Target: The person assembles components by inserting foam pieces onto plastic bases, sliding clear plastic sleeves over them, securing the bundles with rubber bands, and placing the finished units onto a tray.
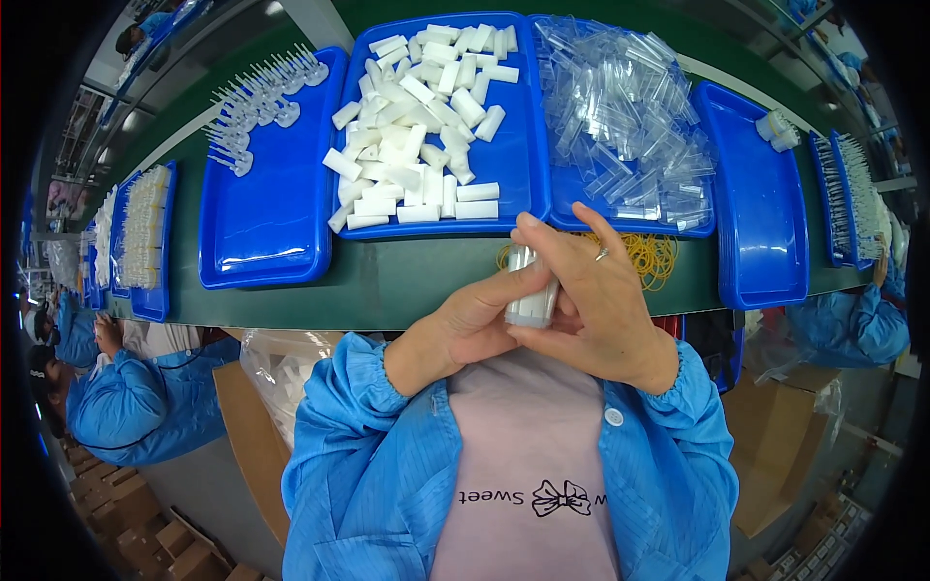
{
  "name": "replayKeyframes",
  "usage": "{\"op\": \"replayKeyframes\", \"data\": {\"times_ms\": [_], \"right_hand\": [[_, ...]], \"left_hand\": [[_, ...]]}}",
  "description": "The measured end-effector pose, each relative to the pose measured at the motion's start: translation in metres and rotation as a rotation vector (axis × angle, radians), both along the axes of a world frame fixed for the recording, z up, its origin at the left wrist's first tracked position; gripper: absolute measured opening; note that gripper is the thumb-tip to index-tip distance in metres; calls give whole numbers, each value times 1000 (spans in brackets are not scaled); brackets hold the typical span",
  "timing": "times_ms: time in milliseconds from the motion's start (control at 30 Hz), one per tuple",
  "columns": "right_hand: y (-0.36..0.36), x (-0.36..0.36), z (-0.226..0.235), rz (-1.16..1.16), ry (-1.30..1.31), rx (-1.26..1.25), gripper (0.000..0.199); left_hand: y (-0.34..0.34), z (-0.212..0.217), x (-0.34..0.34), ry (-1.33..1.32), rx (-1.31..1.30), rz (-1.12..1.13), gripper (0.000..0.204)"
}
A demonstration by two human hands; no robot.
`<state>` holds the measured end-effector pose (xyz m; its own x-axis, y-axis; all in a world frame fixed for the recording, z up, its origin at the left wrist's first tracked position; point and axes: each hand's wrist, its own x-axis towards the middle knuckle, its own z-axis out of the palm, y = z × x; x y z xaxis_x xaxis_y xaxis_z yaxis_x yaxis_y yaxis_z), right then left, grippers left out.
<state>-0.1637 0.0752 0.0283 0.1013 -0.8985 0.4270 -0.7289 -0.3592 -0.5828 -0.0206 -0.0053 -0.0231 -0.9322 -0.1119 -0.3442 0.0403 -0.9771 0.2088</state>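
In front of my chest, both hands are closed on a small bundle of white pieces that look wrapped in clear plastic (532,298). My left hand (473,316) supports it from the left, thumb along its side. My right hand (603,300), with a ring on one finger, grips it from the right, its thumb near the lower end; the fingers cover part of the bundle. Yellow rubber bands (651,259) lie just beyond my right hand. Short white foam-like blocks (397,136) fill much of the tray ahead, and clear plastic sleeves (620,116) are heaped in the tray beside it.
A blue tray (262,232) at left carries white thin-stemmed pieces (254,107). Another blue tray (760,223) at right bears a small bundle (778,130). All stand on a green table (387,281). Cardboard boxes (250,436) flank me; co-workers in blue sit at both sides.
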Motion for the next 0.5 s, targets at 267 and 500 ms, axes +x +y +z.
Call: {"op": "replayKeyframes", "data": {"times_ms": [267, 500], "right_hand": [[-10, -16, 6, -214, -172, -28, 42], [-23, -9, -54, -266, 345, -111, 10]], "left_hand": [[-36, 19, 31, -128, -632, 460, 37], [-44, 41, 39, -198, -864, 640, 69]]}}
